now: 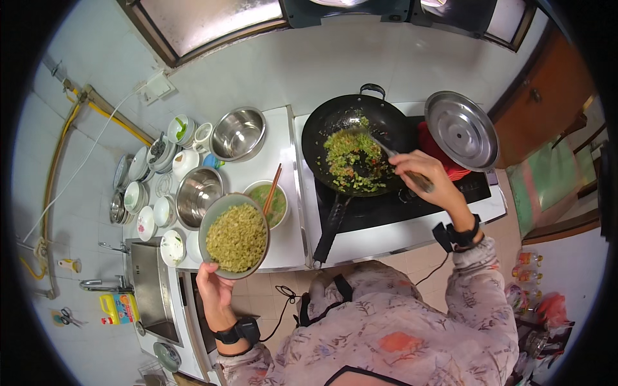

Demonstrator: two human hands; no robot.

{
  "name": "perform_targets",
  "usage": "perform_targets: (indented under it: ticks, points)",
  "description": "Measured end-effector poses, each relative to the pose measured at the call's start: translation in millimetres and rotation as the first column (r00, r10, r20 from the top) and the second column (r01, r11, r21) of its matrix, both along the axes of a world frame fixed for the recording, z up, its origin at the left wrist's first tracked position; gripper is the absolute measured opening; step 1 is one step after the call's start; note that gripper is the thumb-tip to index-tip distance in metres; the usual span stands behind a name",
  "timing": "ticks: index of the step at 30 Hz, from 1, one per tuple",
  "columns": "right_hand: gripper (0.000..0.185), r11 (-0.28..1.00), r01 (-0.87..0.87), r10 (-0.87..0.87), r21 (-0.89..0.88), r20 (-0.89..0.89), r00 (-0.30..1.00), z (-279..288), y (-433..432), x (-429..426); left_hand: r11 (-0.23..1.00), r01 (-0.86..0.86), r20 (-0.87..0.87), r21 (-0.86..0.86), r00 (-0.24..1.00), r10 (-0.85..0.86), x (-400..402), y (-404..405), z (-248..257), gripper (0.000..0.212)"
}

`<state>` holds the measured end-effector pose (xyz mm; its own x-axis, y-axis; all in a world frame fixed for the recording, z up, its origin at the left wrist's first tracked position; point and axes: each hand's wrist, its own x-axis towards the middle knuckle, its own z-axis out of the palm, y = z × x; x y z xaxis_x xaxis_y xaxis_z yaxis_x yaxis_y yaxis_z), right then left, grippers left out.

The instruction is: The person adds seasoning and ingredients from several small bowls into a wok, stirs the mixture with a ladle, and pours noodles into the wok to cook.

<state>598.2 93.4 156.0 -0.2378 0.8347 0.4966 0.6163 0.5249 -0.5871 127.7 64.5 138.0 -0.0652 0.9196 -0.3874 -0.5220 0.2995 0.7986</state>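
Observation:
My left hand (216, 285) grips the near rim of a bowl (208, 223) heaped with yellow-green fried rice (237, 237), held above the counter's front edge. In my right hand (421, 176) is the handle of a metal spatula (385, 146); its blade is partly hidden among food in the wok. That black wok (316, 125) stands on the cooktop with its long handle (333, 231) towards me. Chopped green vegetables with red bits and rice-like grains (352, 152) lie in its middle. Behind the held bowl, a white bowl of green soup (275, 210) has wooden chopsticks (273, 188) leaning in it.
A round metal lid (461, 130) rests tilted against something red (429, 140) right of the wok. Two steel basins (239, 135), (199, 195) and several stacked bowls crowd the left counter (280, 130). The sink (152, 284) is at the lower left. Cables hang from both wristbands.

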Motion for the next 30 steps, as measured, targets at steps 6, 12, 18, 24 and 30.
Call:
perform_targets:
  ticks: [6,12,18,24,30]
  points:
    - [0.021,0.996,-0.088,0.089,-0.018,0.051,0.995,-20,4,19,0.980,0.181,0.055,0.084,0.981,-0.186,56,36,23,0.047]
    - [0.016,0.946,-0.226,0.255,-0.231,0.100,0.962,64,-69,51,0.943,0.298,0.026,0.151,0.952,-0.305,91,51,31,0.047]
    - [0.018,0.971,-0.196,0.204,-0.136,0.045,0.978,14,-43,39,0.929,0.336,0.027,0.152,0.939,-0.344,125,70,33,0.049]
    - [0.020,0.991,-0.093,0.096,0.098,-0.027,0.995,-50,4,23,0.911,0.400,0.046,0.103,0.913,-0.406,144,90,33,0.048]
    - [0.019,0.986,-0.164,0.163,-0.035,-0.035,0.986,-19,-41,40,0.884,0.465,-0.077,0.047,0.884,-0.461,156,117,27,0.043]
